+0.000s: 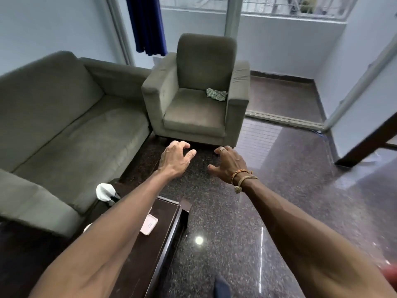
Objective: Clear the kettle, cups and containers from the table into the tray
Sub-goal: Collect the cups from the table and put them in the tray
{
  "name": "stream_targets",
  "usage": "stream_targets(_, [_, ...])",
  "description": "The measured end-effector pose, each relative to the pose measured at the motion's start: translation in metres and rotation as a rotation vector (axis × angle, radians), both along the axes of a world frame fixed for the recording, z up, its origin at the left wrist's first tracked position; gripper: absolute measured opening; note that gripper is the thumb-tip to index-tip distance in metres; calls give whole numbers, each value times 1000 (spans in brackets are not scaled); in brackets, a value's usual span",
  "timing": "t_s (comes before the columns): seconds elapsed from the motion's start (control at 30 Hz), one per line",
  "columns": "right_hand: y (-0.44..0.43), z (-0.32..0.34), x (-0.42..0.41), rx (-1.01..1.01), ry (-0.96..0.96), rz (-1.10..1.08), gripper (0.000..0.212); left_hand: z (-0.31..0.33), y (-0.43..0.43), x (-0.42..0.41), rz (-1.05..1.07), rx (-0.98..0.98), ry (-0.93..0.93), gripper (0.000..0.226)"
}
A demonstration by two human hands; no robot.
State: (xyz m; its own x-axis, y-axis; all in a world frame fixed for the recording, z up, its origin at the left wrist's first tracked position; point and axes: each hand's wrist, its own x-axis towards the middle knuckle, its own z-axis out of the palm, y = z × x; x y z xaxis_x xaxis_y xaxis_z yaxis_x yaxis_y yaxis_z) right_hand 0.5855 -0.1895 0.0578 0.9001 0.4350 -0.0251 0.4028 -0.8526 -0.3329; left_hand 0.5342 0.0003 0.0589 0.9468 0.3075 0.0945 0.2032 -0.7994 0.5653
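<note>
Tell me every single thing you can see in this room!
sofa: one, grey-green, left
armchair: one, grey-green, middle, beside sofa
cloth: one, striped green-white, on armchair seat
curtain: one, dark blue, hanging up top
floor: one, dark speckled, shiny
table: one, dark brown, bottom left
small case: one, pale pink, on the table
white thing: one, white, beside the sofa, unclear what
wristbands: a few, tan, right wrist
left hand: one, empty, held out over the floor
right hand: one, empty, ringed, held out beside it
</note>
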Motion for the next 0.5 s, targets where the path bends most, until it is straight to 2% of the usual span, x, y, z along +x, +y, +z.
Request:
stream_targets(0.3, [45, -6, 66, -26, 23, 207, 61, -13, 32, 24, 206, -19, 17, 34])
stream_targets(0.5, [126, -10, 51, -26, 62, 408, 62, -20, 82, -26, 412, -36, 47, 33])
